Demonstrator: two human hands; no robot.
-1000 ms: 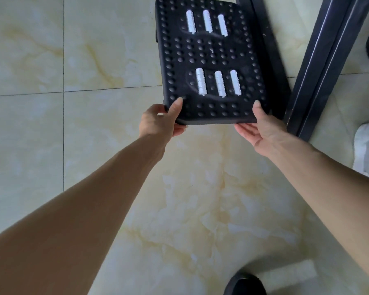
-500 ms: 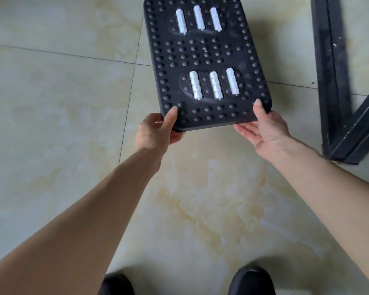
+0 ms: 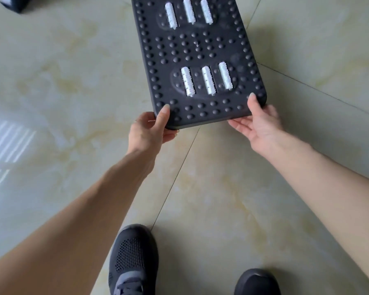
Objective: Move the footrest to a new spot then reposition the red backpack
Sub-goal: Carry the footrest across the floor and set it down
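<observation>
The footrest is a black studded board with two groups of white rollers, held up above the floor and reaching to the top of the head view. My left hand grips its near left corner, thumb on top and fingers underneath. My right hand holds the near right corner the same way. The red backpack is not in view.
Pale marbled floor tiles spread all around. My two black shoes stand at the bottom edge. A dark object shows at the top left corner. Window light falls on the floor at the left.
I have carried the footrest away from the black metal frame, which has left the view. The view has turned over open floor and my shoes have come into sight.
</observation>
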